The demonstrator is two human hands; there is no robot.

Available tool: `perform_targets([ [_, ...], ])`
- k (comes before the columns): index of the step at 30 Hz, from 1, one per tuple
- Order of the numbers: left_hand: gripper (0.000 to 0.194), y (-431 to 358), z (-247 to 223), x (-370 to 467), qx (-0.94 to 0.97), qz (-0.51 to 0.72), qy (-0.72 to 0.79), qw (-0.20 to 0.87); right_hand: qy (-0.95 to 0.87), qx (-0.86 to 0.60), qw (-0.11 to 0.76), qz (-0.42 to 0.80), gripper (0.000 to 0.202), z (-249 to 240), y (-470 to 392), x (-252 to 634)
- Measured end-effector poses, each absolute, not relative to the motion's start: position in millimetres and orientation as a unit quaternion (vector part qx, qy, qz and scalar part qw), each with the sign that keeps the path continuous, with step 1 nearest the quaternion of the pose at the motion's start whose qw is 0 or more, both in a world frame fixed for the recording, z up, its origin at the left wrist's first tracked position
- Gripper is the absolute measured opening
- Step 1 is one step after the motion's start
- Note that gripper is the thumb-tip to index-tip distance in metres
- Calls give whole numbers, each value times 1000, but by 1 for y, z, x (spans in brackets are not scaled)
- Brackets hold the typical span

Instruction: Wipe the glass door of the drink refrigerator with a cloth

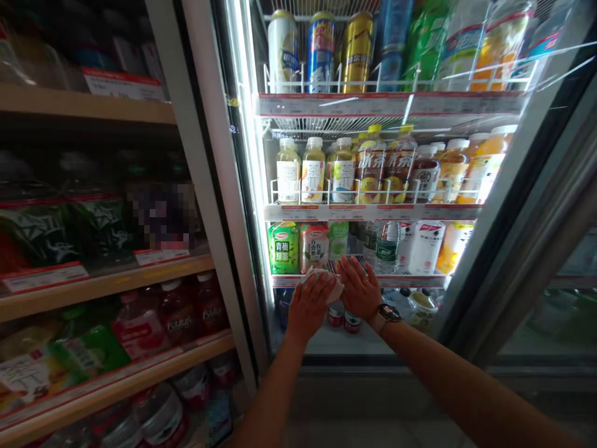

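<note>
Head view placed the pale cloth (337,292) at the front edge of the lower shelf (415,282), beneath the left hand (312,300), whose fingers lay over it; whether they gripped it could not be told. The right hand (359,287), fingers extended and apparently holding nothing, was just beside it at that shelf's edge. The cloth looked light, soft and limp, hardly fragile or slippery, probably best held bunched under the palm.
</note>
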State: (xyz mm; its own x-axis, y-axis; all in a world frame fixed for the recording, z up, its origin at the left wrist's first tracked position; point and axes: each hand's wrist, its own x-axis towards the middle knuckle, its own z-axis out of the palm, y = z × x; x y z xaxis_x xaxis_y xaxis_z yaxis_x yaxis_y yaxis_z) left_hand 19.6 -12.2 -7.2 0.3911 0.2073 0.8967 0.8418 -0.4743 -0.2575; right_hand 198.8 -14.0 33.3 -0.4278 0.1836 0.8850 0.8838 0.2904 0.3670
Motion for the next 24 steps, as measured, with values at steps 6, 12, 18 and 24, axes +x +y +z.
perform_targets([
  [6, 65, -7, 28, -37, -639, -497, -491, 322, -702, -388, 380, -461, 56, 32, -14, 198],
  [12, 70, -5, 21, -22, -593, -562, -506, 278, -700, -387, 386, -459, 64, 31, -13, 196],
  [18, 67, -9, -15, 39, -649, -521, -463, 304, -701, -389, 385, -457, 64, 31, -12, 197],
  [24, 63, -17, -25, 52, -722, -462, -391, 335, -703, -384, 377, -465, 59, 31, -12, 199],
])
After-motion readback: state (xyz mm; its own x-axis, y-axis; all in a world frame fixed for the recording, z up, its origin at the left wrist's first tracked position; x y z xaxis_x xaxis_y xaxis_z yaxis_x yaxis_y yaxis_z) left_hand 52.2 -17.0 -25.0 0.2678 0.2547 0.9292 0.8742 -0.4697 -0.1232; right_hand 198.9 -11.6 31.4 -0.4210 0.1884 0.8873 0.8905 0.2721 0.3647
